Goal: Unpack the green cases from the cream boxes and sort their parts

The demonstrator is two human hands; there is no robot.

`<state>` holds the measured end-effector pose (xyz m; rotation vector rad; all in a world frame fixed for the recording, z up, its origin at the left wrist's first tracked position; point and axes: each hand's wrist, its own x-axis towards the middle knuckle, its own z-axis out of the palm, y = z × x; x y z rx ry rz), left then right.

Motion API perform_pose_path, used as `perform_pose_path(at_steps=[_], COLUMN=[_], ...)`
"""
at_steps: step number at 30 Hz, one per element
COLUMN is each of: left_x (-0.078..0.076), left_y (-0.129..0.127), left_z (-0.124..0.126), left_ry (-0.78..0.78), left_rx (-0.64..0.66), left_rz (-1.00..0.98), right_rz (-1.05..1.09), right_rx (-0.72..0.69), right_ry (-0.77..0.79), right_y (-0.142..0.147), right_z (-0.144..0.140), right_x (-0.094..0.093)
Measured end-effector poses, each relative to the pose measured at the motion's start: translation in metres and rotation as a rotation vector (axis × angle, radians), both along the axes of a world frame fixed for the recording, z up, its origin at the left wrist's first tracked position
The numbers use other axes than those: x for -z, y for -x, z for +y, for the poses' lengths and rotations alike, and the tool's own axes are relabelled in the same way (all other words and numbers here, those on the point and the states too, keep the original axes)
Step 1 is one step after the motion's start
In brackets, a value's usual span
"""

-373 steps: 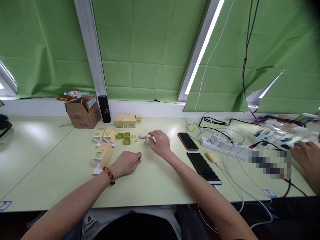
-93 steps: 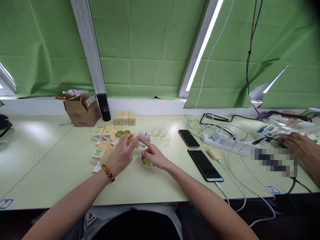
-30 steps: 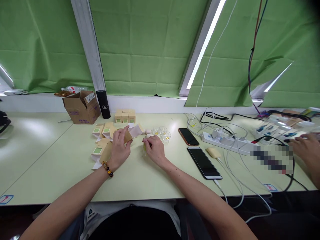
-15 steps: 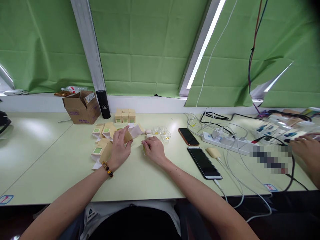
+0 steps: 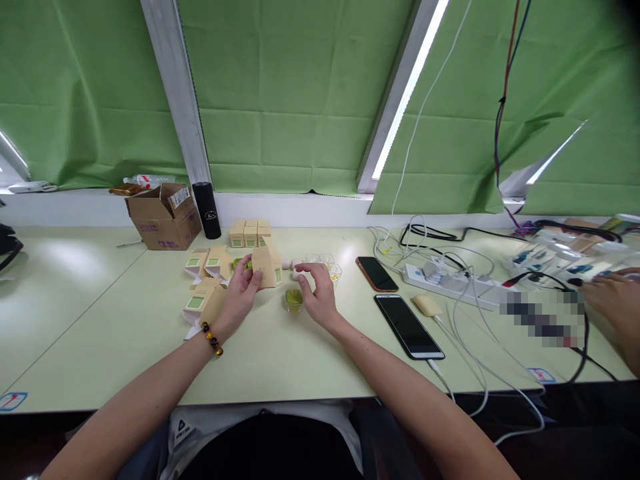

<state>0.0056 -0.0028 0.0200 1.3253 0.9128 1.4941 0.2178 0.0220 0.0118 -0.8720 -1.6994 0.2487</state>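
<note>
Box (image 5: 263, 268), tan, cardboard (one green square (image 5: 279, 274))

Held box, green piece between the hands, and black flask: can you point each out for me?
Held box (image 5: 263, 265): head view, on the brown panel facing the camera.
Green piece (image 5: 294, 295): head view, on its green upper part.
Black flask (image 5: 205, 208): head view, on the middle of its side.
</note>
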Motion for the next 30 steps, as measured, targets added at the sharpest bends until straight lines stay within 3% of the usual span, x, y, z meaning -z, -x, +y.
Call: perform_pose_path(at_steps=[3, 8, 17, 25, 30], left_x=[-0.001, -0.003, 0.002, 0.005, 0.005], left_y=[-0.002, -0.003, -0.005, -0.004, -0.01], left_z=[-0.001, -0.004, -0.008, -0.006, -0.01], left_ry=[0.077, 0.103, 0.186, -0.098, -0.181], left_rx=[0.114, 0.272, 0.283, 0.328, 0.287], left_rz=[-0.136, -0.271, -0.202, -0.067, 0.05], right_rz=[-0.019, 0.032, 0.054, 0.43, 0.484], right_rx=[-0.069, -0.172, -0.33, -0.447, -0.436], right_ry=[-0.068, 0.092, 0.31, 0.517, 0.569], right_y=[0.004, 0.007, 0.006, 0.008, 0.013], right_z=[-0.009, -0.018, -0.015, -0.01, -0.007], right_x=[-0.004, -0.01, -0.008, -0.012, -0.009])
